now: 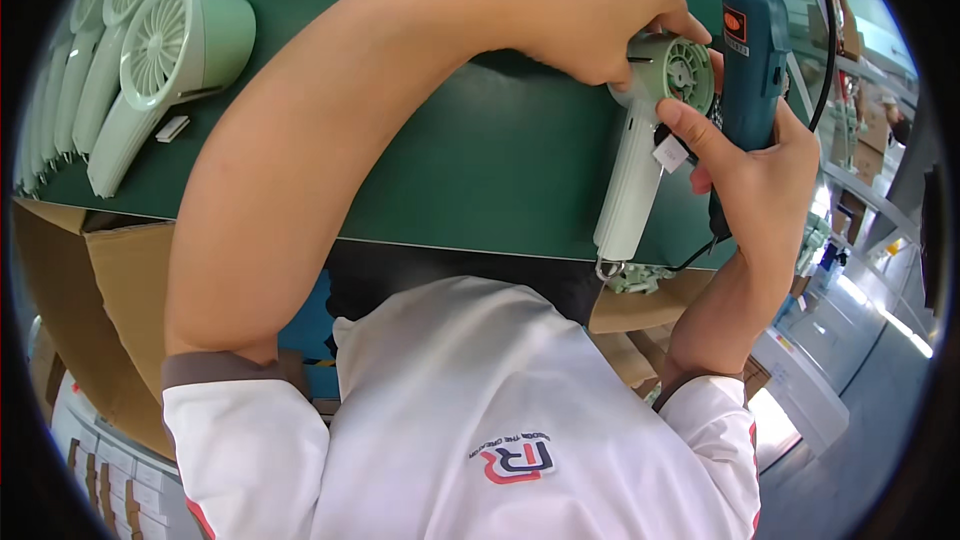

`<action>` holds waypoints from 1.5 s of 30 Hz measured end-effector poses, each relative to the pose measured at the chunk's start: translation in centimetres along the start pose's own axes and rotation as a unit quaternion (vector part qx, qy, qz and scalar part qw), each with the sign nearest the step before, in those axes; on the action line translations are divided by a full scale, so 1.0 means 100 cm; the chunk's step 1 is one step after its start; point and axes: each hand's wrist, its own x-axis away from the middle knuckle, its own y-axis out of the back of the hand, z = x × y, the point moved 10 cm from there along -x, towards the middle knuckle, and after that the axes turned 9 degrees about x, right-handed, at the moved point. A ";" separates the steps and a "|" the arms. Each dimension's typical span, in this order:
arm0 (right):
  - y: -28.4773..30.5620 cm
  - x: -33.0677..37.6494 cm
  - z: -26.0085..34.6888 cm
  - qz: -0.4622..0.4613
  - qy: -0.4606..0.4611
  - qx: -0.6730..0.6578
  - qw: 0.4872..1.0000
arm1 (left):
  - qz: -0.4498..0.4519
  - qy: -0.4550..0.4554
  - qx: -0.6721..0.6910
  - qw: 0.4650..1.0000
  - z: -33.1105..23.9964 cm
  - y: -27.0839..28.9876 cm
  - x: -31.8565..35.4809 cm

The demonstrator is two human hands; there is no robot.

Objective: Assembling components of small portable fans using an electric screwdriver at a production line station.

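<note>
Pale-green handheld fan [637,138] is gripped by left hand [620,10] and right hand [765,170] fingers, handle [625,190] toward near edge of surface [480,175].

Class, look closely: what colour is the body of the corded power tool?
The power tool has a dark teal-blue body, best seen in the head view.

Green counter [480,190]; brown carton [135,290] below its edge, left. White boxes [112,468] (brown-striped) lower left. Bluish floor [850,470], right.
</note>
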 end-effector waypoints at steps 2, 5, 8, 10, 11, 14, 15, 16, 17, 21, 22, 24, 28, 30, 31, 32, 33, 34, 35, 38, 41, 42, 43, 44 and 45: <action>-0.001 0.000 -0.003 0.002 -0.038 0.020 0.999 | 0.010 0.001 -0.019 1.000 -0.001 0.000 0.001; 0.001 0.001 -0.002 0.001 -0.042 0.035 0.999 | 0.014 -0.015 -0.045 0.999 -0.007 0.003 0.005; 0.004 -0.001 -0.001 -0.009 -0.038 0.056 0.998 | 0.029 0.005 -0.017 0.999 -0.003 0.002 0.004; 0.002 -0.001 0.000 -0.016 -0.020 0.039 0.999 | 0.058 0.037 0.008 0.998 0.009 -0.011 0.002; 0.002 0.001 0.000 -0.021 -0.004 0.025 0.999 | 0.003 -0.013 -0.016 1.000 0.008 -0.012 0.002; 0.001 -0.004 0.001 -0.012 0.008 0.020 1.000 | -0.053 -0.053 -0.030 0.997 0.007 -0.009 0.003; -0.001 -0.005 -0.001 0.012 0.001 0.026 1.000 | -0.057 -0.038 -0.014 0.998 0.009 -0.008 0.002; 0.000 -0.004 -0.003 0.011 0.003 0.022 1.000 | -0.059 -0.061 -0.032 0.996 0.004 -0.007 -0.002; 0.001 -0.004 -0.007 -0.001 0.000 0.018 1.000 | -0.051 -0.070 -0.038 0.996 0.001 -0.008 -0.004; 0.005 -0.003 -0.009 -0.002 0.030 -0.057 0.998 | -0.044 -0.057 -0.046 0.996 0.000 -0.014 -0.006; 0.000 -0.003 -0.017 0.039 -0.024 -0.105 0.993 | -0.066 -0.057 -0.038 0.995 -0.001 -0.011 -0.005; -0.002 0.000 -0.025 0.101 -0.080 -0.185 0.974 | -0.087 -0.053 -0.033 0.994 0.000 -0.009 0.000; 0.067 -0.007 -0.056 -0.099 -0.036 -0.339 0.935 | -0.088 -0.060 -0.026 0.994 -0.006 -0.012 -0.007; 0.102 -0.021 -0.079 -0.162 0.040 -0.521 0.837 | -0.090 -0.051 -0.015 0.995 -0.006 -0.012 -0.006; 0.109 -0.033 -0.097 -0.164 0.039 -0.524 0.835 | -0.102 -0.039 -0.005 0.994 -0.006 -0.011 -0.005; 0.131 -0.036 -0.097 -0.170 0.161 -0.553 0.800 | -0.099 -0.029 -0.006 0.995 -0.006 -0.015 -0.011; 0.148 -0.030 -0.094 -0.173 0.282 -0.569 0.753 | -0.091 -0.033 -0.003 0.995 -0.006 -0.019 -0.017; 0.148 -0.035 -0.101 -0.176 0.279 -0.570 0.752 | -0.087 -0.044 -0.006 0.995 -0.007 -0.021 -0.020; 0.150 -0.033 -0.093 -0.165 0.340 -0.553 0.742 | -0.084 -0.055 -0.007 0.995 -0.009 -0.024 -0.023; 0.125 -0.027 -0.080 -0.146 0.413 -0.542 0.717 | -0.119 -0.023 0.059 0.991 -0.004 -0.025 -0.025; 0.104 -0.027 -0.078 -0.180 0.413 -0.531 0.718 | -0.068 -0.031 -0.026 0.997 -0.012 -0.032 -0.034; 0.102 -0.027 -0.082 -0.204 0.400 -0.511 0.733 | -0.066 -0.029 -0.026 0.997 -0.012 -0.034 -0.040; 0.100 -0.025 -0.084 -0.228 0.386 -0.491 0.747 | -0.057 -0.034 -0.024 0.998 -0.012 -0.037 -0.046; 0.099 -0.025 -0.086 -0.236 0.376 -0.495 0.747 | -0.047 -0.038 -0.020 0.998 -0.011 -0.040 -0.049; 0.097 -0.024 -0.087 -0.237 0.372 -0.497 0.747 | -0.044 -0.036 -0.019 0.998 -0.008 -0.041 -0.049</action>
